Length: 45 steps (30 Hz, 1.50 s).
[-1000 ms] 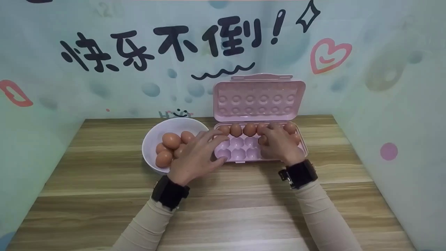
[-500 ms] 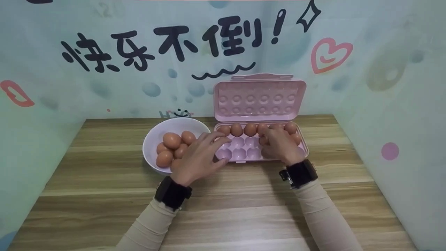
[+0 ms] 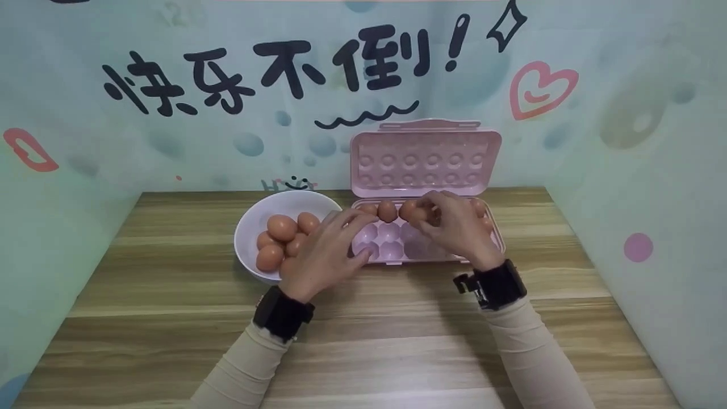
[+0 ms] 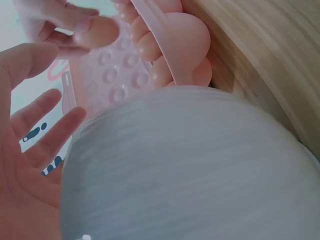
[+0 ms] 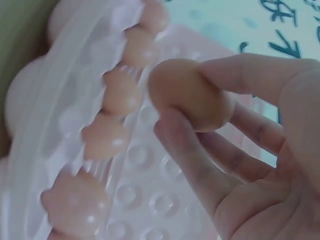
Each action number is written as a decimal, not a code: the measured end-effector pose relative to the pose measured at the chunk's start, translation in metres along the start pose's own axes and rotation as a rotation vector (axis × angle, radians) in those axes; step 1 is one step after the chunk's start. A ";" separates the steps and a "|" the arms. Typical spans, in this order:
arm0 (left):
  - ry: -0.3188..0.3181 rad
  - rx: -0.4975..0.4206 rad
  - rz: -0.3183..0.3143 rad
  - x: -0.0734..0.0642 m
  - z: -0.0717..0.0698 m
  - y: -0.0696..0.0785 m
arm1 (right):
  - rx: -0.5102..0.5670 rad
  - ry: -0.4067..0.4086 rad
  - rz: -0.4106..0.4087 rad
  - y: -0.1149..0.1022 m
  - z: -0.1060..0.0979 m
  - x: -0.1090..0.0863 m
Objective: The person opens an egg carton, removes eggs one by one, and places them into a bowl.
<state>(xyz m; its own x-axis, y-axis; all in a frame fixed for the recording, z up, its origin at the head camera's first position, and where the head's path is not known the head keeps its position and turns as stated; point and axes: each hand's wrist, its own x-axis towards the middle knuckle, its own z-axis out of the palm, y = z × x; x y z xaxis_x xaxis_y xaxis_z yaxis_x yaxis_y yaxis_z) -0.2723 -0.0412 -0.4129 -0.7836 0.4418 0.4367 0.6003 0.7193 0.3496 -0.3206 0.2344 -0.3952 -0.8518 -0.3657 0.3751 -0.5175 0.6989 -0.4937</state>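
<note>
In the head view, my right hand [image 3: 457,227] is over the pink egg carton [image 3: 392,262], its thumb and fingers pinching a brown egg [image 3: 418,215]. The right wrist view shows that egg [image 5: 187,95] held clear of the carton, in front of the raised lid. Other eggs [image 3: 387,211] sit along the carton's back row, partly covered by my right hand. My left hand [image 3: 324,255] reaches over the right rim of a white bowl [image 3: 243,247], fingers spread near the carton's left end. Nothing is in the left hand [image 4: 30,150] in the left wrist view.
Several eggs [image 3: 281,228] are heaped in the bowl. The carton's lid [image 3: 426,162] stands upright against the printed backdrop [image 3: 170,147]. Bare cups show at the carton's front left. Wooden tabletop [image 3: 363,352] extends in front of both containers.
My right hand has risen and shifted slightly left, lifting an egg up out of the carton. The left hand stays nearly where it was.
</note>
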 end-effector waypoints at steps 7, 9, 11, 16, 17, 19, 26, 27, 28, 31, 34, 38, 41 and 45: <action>0.062 -0.032 0.021 0.001 0.000 0.002 | 0.184 -0.067 0.056 -0.023 0.001 -0.001; 0.085 -0.033 0.043 0.002 0.000 0.002 | 0.212 -0.094 0.057 -0.028 0.003 -0.001; 0.108 -0.032 0.063 0.002 0.001 0.003 | 0.238 -0.115 0.046 -0.033 0.005 -0.002; 0.149 -0.049 0.107 0.003 0.002 0.004 | 0.350 -0.149 -0.018 -0.039 0.012 -0.003; 0.155 -0.052 0.116 0.003 0.002 0.004 | 0.370 -0.152 -0.029 -0.040 0.013 -0.003; 0.160 -0.058 0.130 0.003 0.003 0.004 | 0.396 -0.154 -0.044 -0.040 0.015 -0.003; 0.193 -0.053 0.157 0.003 0.004 0.007 | 0.489 -0.164 -0.069 -0.046 0.019 -0.004; 0.197 -0.056 0.158 0.003 0.004 0.008 | 0.511 -0.169 -0.071 -0.047 0.019 -0.004; 0.202 -0.059 0.160 0.003 0.005 0.008 | 0.522 -0.173 -0.070 -0.048 0.020 -0.005; 0.208 -0.067 0.162 0.003 0.005 0.008 | 0.540 -0.178 -0.067 -0.049 0.020 -0.006; 0.205 -0.074 0.166 0.003 0.004 0.008 | 0.549 -0.176 -0.073 -0.049 0.021 -0.006; 0.181 -0.084 0.163 0.003 0.001 0.007 | 0.554 -0.181 -0.080 -0.049 0.021 -0.005; 0.157 -0.070 0.136 0.003 -0.004 0.005 | 0.550 -0.188 -0.074 -0.048 0.020 -0.004; 0.147 -0.049 0.089 0.002 -0.016 -0.001 | 0.500 -0.175 -0.057 -0.048 0.013 -0.004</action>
<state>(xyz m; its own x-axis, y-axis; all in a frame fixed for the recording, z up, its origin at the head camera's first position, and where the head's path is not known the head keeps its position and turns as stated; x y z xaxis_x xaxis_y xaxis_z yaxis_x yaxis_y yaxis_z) -0.2720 -0.0493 -0.3995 -0.6973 0.4173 0.5828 0.6764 0.6521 0.3425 -0.2932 0.1943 -0.3838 -0.8003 -0.5210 0.2969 -0.5026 0.3127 -0.8060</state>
